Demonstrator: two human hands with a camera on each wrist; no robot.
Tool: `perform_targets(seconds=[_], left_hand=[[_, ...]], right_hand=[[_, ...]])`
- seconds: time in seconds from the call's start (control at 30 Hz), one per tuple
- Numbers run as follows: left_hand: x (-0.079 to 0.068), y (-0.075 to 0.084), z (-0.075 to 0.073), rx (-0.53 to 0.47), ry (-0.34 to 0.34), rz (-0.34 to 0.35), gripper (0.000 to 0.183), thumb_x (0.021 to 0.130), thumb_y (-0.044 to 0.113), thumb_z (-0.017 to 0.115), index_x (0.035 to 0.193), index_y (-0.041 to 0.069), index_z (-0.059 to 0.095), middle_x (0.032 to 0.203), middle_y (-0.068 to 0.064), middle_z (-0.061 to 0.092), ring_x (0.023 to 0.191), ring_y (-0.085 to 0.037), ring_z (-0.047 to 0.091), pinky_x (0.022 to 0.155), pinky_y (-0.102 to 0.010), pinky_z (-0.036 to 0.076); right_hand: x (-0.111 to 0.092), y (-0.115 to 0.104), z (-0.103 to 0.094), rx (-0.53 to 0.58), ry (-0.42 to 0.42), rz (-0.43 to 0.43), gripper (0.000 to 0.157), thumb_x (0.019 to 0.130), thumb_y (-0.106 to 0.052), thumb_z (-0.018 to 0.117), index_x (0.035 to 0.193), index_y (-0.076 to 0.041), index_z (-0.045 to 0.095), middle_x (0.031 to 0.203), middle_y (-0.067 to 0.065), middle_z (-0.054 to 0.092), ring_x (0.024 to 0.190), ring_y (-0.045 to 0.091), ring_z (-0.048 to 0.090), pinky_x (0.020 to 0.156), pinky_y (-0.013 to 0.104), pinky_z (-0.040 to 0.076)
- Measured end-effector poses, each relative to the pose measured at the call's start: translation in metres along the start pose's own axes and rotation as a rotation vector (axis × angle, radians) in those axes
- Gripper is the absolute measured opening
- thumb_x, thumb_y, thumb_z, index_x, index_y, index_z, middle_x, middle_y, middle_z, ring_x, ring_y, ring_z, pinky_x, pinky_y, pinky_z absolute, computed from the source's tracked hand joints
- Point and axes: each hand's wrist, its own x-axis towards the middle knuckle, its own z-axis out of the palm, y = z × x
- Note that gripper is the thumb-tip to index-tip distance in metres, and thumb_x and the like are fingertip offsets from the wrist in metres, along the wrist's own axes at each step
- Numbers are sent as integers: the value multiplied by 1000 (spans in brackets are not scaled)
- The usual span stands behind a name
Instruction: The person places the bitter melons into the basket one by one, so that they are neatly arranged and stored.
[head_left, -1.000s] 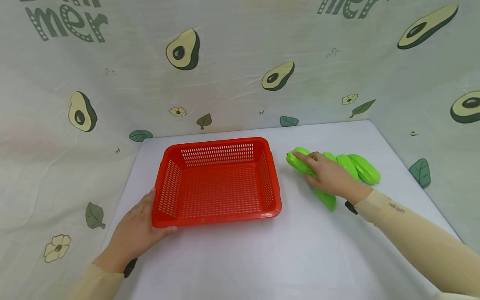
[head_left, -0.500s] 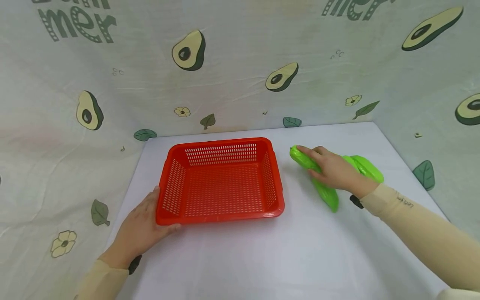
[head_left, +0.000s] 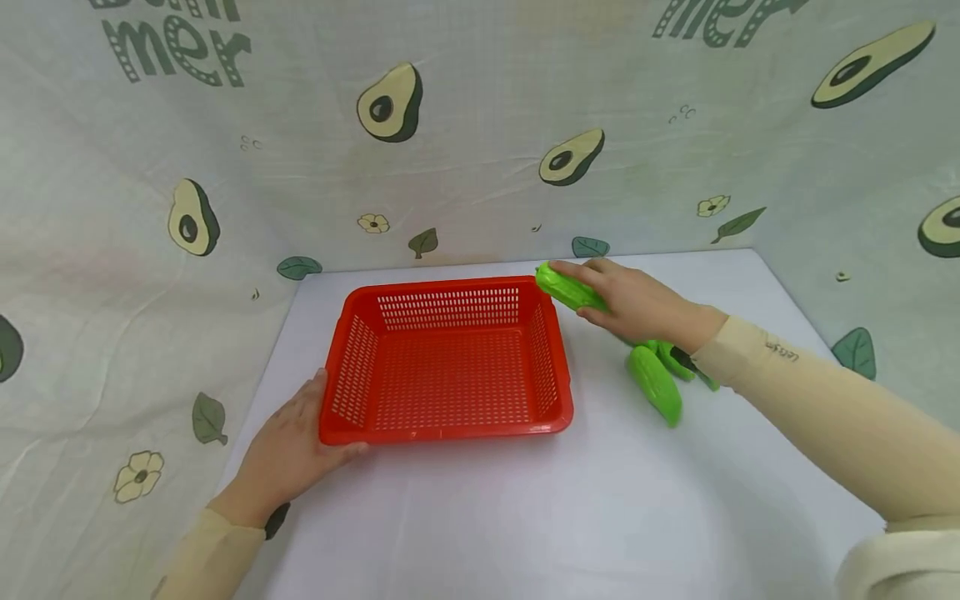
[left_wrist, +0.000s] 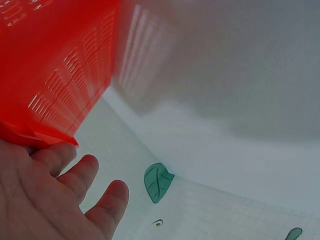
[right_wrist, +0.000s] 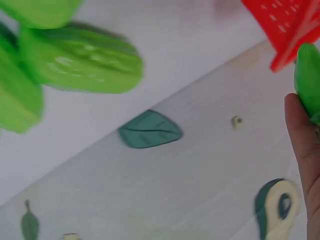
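My right hand [head_left: 637,302] grips a glossy, bright green cucumber-like vegetable [head_left: 567,289] from above, thumb on the near side and fingers on the far side. The vegetable overlaps the back right corner of the red plastic basket [head_left: 446,435] in the head view; its tip also shows at the edge of the right wrist view. At the basket's front left corner, my left hand [head_left: 288,450] touches the rim, fingers extended along the left side and thumb along the front. In the left wrist view, fingertips [left_wrist: 62,152] lie right at the red rim. Nothing lies inside the basket.
Several more green vegetables [head_left: 655,385] lie on the white table [head_left: 480,517] right of the basket, partly hidden under my right forearm. Close up they look ridged and smooth-ended. A cloth [head_left: 480,200] printed with avocados and leaves hangs behind the table and at both sides.
My right hand has lifted one green vegetable off the group and carried it left and back to the basket's edge. My left hand stays at the basket corner; the head view has shifted slightly.
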Motion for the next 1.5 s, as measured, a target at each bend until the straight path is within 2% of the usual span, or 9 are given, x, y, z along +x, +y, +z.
perform_targets(seconds=[0.23,0.5,0.7,0.9,1.03,1.17,1.33,1.5], left_hand=[[0,-3,0,-2,10,9,127,75,72,71,159,2,8,158,-23,28,140,-44,32,104,-64,37],[2,-5,3,-5,15,26,127,75,70,73,159,2,8,160,-22,26,141,-43,32,106,-62,36],[3,-4,4,8,18,19,127,75,70,73,159,1,7,159,-23,28,141,-42,33,106,-61,36],[1,-3,3,4,12,-4,129,74,73,72,159,3,7,158,-23,29,140,-43,33,104,-63,38],[1,-3,3,6,4,-13,132,72,82,65,160,3,5,158,-22,29,140,-43,33,104,-63,38],[1,-2,2,11,5,-5,132,71,86,59,160,4,6,158,-22,28,140,-43,33,104,-63,38],[1,-3,2,6,23,27,127,75,76,68,159,2,9,158,-22,28,141,-43,32,106,-61,37],[0,-2,2,3,17,23,126,76,71,72,159,1,8,158,-23,28,141,-44,32,107,-61,36]], right_hand=[[49,-37,-10,-9,-75,-120,76,93,-19,69,158,-31,29,120,11,55,82,21,57,69,35,51],[85,-69,-1,5,-153,-212,75,95,-19,67,158,-33,28,120,8,53,85,20,56,74,32,51],[102,-85,12,36,-244,-221,76,96,-21,66,158,-37,26,124,7,50,94,20,55,81,32,52],[118,-104,29,42,-310,-264,78,96,-23,67,159,-38,23,122,4,51,92,18,56,77,30,52],[125,-116,37,12,-336,-289,80,95,-26,69,158,-42,21,126,2,51,94,15,56,79,27,51],[134,-127,45,47,-359,-298,82,95,-26,70,158,-44,21,131,1,50,99,15,54,82,28,50],[143,-137,58,66,-396,-320,82,94,-24,71,158,-41,23,131,-2,51,103,13,51,86,27,49],[148,-147,70,83,-450,-353,80,94,-23,71,158,-39,25,128,-2,54,102,13,51,85,24,49]])
